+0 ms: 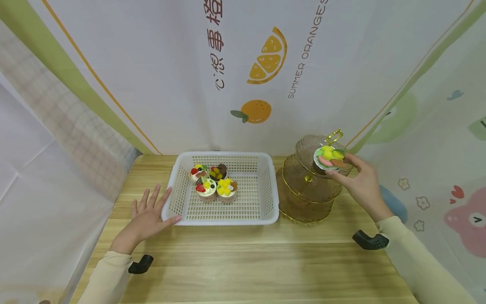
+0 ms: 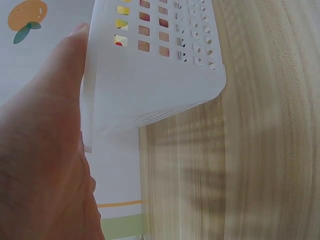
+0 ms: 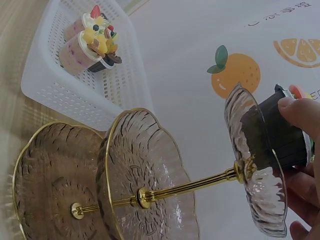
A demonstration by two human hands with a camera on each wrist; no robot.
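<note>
With my right hand [image 1: 358, 179] I grasp one cupcake [image 1: 327, 157] between thumb and fingers, at the top plate of the three-plate stand [image 1: 313, 193]; whether its dark cup rests on this plate or is a little above, I cannot tell. The stand is near the far right corner of the table [image 1: 243, 259], and its lower plate is just beside the right edge of the white basket [image 1: 224, 222]. My left hand [image 1: 149, 214] grasps nothing: its fingers are spread and straight at the left edge of the basket, the thumb touching the rim by the near left corner. Four other cupcakes [image 1: 209, 186] are close together in the basket's left half, toward its far edge, so its right half gives open room. Before the near edge of the basket, the wood spreads widely toward me.
</note>
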